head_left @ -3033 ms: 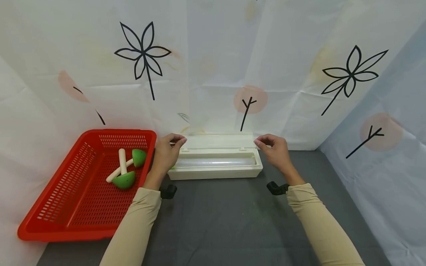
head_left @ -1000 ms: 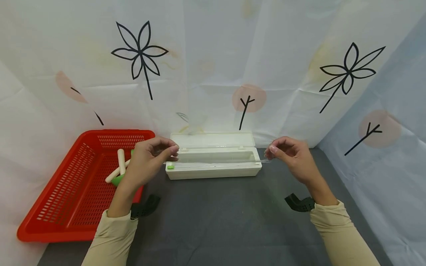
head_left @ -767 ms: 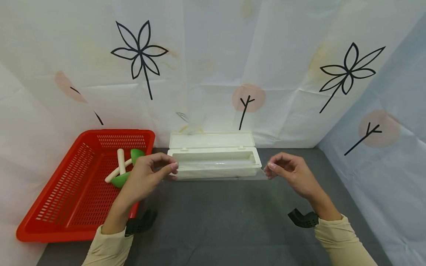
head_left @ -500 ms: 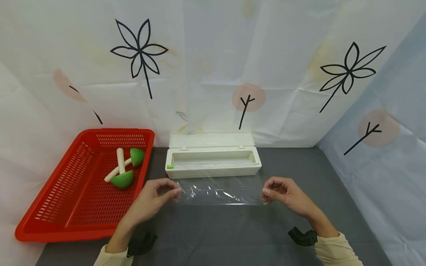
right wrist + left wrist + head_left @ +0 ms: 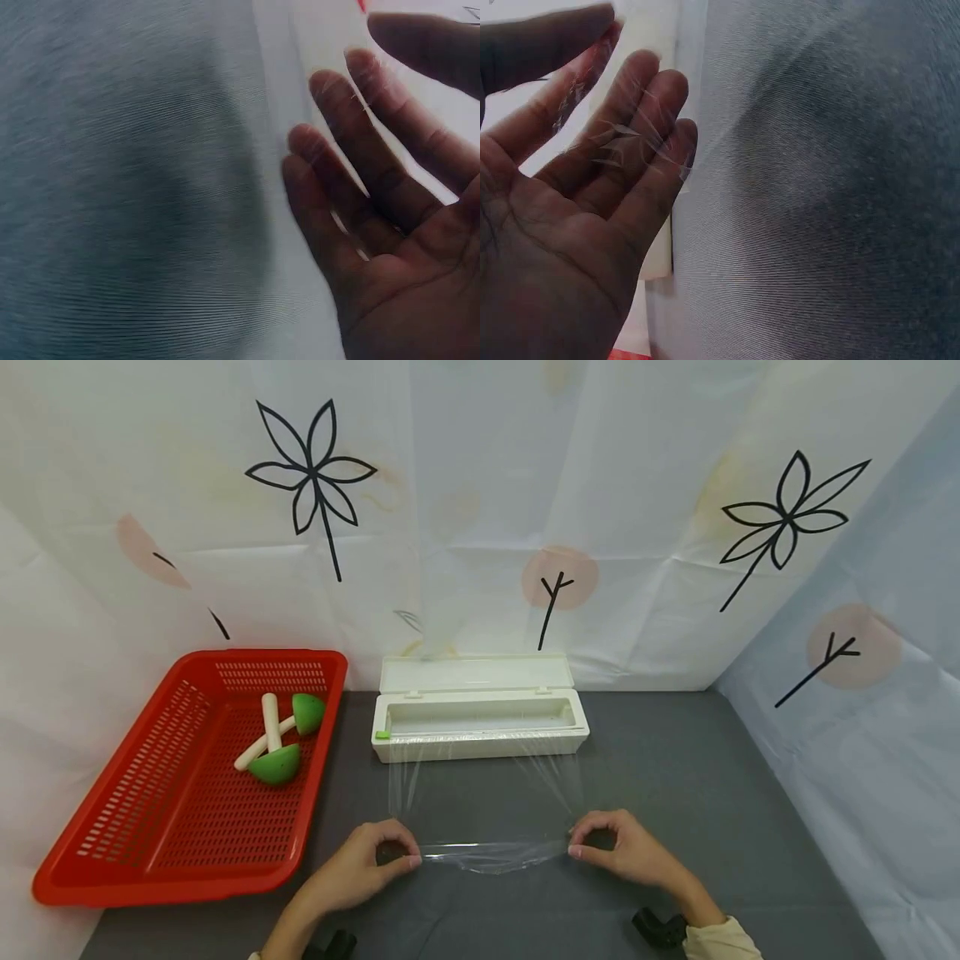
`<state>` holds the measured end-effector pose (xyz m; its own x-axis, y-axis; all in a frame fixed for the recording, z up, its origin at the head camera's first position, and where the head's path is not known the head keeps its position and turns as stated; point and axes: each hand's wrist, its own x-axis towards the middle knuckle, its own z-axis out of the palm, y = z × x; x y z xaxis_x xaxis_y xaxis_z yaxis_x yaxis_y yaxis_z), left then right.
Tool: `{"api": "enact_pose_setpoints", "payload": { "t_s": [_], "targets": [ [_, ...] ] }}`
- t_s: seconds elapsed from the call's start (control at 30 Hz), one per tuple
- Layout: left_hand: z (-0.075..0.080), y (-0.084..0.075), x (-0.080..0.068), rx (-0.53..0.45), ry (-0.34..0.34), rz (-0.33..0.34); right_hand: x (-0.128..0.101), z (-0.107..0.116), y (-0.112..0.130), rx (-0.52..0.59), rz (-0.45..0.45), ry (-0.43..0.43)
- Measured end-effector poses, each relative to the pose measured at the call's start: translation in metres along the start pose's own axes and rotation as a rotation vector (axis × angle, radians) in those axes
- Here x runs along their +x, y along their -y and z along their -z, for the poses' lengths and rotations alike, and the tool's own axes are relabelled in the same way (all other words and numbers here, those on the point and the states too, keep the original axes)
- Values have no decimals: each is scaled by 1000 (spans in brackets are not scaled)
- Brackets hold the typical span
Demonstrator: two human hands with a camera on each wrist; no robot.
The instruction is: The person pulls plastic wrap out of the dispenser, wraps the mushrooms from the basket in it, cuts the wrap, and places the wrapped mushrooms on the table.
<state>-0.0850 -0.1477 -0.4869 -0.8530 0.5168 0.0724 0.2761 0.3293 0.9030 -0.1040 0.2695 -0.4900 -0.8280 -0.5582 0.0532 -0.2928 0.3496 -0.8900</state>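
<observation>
A sheet of clear cling film [image 5: 487, 802] runs from a long white dispenser box [image 5: 480, 748] toward the front of the table. My left hand [image 5: 367, 864] pinches the film's near left corner between thumb and index finger. At the near right corner my right hand [image 5: 626, 847] pinches it the same way. The front edge sags a little between the hands. The box's lid [image 5: 476, 673] stands raised at the back, and a green slider [image 5: 383, 735] sits at the left end of its front rim. Film drapes over the left fingers [image 5: 656, 112] in the left wrist view.
A red plastic basket [image 5: 172, 883] stands on the left of the grey table [image 5: 712, 793]. Inside it lie two green-capped, pale-handled mushroom-like tools [image 5: 276, 765]. A patterned white cloth [image 5: 465, 502] hangs behind the box and along the sides.
Both hands have moved from beside the box toward the front of the table, drawing the cling film out with them. The box and basket have stayed in place.
</observation>
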Motion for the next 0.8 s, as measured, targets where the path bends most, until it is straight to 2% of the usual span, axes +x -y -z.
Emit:
{"api": "enact_pose_setpoints", "payload": {
  "t_s": [0.1,0.17,0.23,0.37,0.5,0.67,0.8],
  "targets": [
    [-5,3,0,113,0,-83,-2,-6,-5,-95,69,-41],
    [-7,3,-1,183,9,-101,-2,-10,-6,-155,105,-57],
    [-9,3,-1,234,40,-87,-2,-14,-6,-210,123,-59],
    [-10,-1,-1,311,132,-12,-1,-20,-5,-309,105,-71],
    [-9,-6,-2,390,181,7,-2,-25,-7,-350,85,-167],
    [-11,-8,-6,444,173,-2,-5,-28,-10,-379,108,-275],
    [-15,-7,-6,417,83,-59,-8,-28,-12,-408,106,-295]
  ]
}}
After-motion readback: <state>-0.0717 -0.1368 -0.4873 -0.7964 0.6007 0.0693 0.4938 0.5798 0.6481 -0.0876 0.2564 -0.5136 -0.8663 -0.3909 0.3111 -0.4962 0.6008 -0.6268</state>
